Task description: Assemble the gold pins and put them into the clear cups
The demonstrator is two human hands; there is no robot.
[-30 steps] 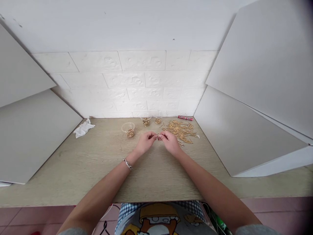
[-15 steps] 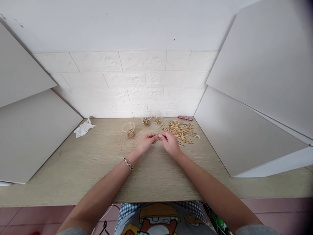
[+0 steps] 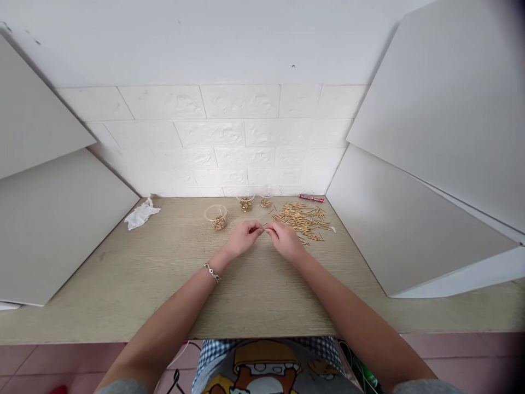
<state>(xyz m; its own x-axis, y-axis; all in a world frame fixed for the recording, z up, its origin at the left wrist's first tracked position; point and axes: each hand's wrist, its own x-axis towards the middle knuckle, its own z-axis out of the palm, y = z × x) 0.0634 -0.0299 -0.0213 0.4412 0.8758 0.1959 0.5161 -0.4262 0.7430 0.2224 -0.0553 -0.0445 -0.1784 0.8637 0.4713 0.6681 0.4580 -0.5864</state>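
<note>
My left hand (image 3: 245,237) and my right hand (image 3: 284,239) meet almost fingertip to fingertip over the table, both pinched closed. What they hold is too small to make out. Just beyond my right hand spreads a loose pile of thin gold-coloured pins (image 3: 301,220). To the left of my left hand stands a clear plastic cup (image 3: 215,210) with small gold pieces (image 3: 219,222) in its bottom. Behind my hands are two more clear cups, one holding gold pieces (image 3: 246,204) and the other a smaller heap (image 3: 266,202).
A red tube-like packet (image 3: 311,198) lies by the back wall at the right. A crumpled white tissue (image 3: 141,214) is at the far left of the wooden table (image 3: 270,306). Grey-white panels (image 3: 418,230) flank both sides, and a white brick-patterned wall (image 3: 221,134) closes the back.
My left hand has shifted slightly to the left, with its wrist and bracelet. A narrow gap now shows between the fingertips. My right hand has barely moved.
</note>
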